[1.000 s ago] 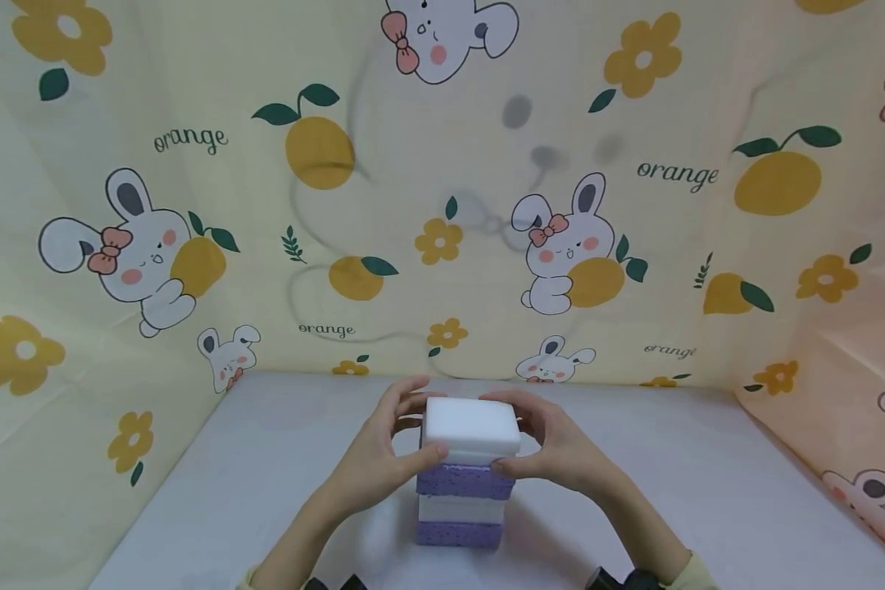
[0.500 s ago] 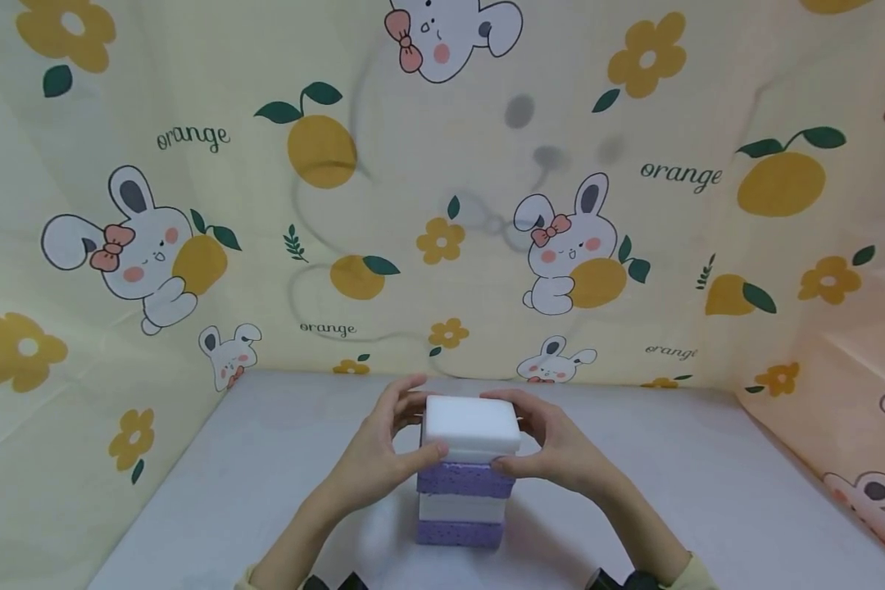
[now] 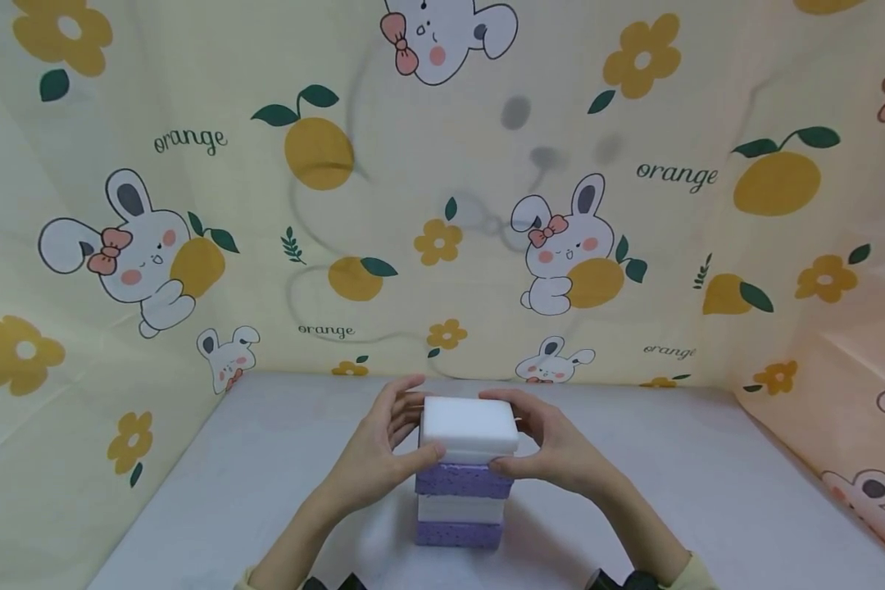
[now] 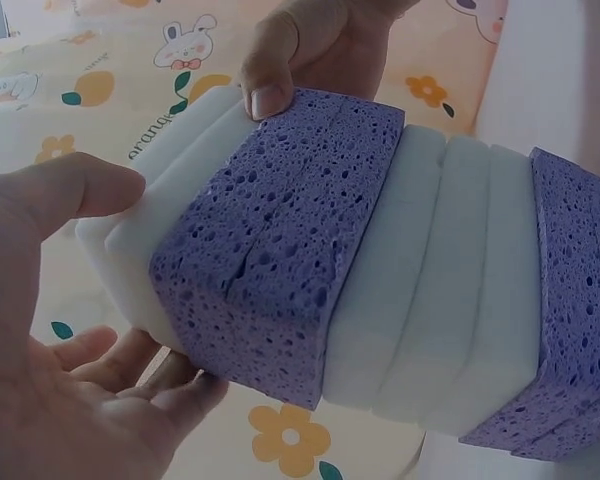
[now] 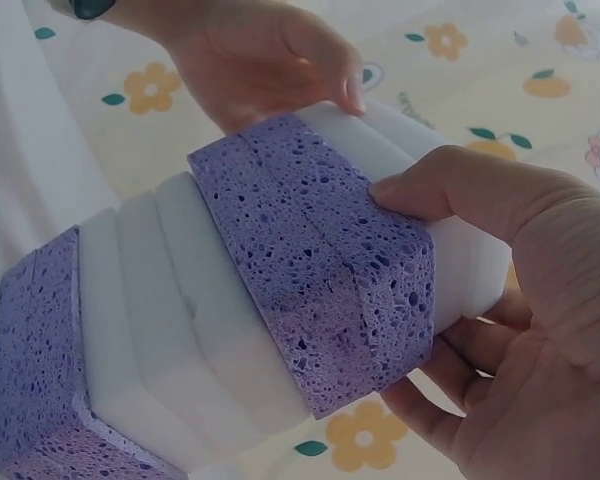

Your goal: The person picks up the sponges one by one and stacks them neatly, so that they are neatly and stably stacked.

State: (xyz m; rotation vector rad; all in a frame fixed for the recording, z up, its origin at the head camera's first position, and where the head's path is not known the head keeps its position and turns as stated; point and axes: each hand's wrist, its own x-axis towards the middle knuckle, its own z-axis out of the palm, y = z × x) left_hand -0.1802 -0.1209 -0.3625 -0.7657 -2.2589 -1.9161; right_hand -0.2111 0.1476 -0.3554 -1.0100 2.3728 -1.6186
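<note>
In the head view a layered stack of sponges stands upright on the table: pitted purple sponges [image 3: 459, 535] at the bottom, white sponges [image 3: 460, 509] above, then more purple sponges [image 3: 465, 481] and smooth white sponges [image 3: 470, 420] on top. My left hand [image 3: 372, 459] holds the top layers from the left, its thumb on the white front edge. From the right, my right hand [image 3: 556, 447] grips the same upper part. The right wrist view puts its thumb on the upper purple sponges [image 5: 310, 240], fingers around the side. In the left wrist view, the fingers reach under the white sponges [image 4: 170, 210].
The grey-white table [image 3: 265, 475] extends to both sides of the stack. Behind and beside it hangs a yellow cloth [image 3: 442, 164] printed with rabbits, oranges and flowers. Dark wrist devices [image 3: 627, 580] show at the bottom edge.
</note>
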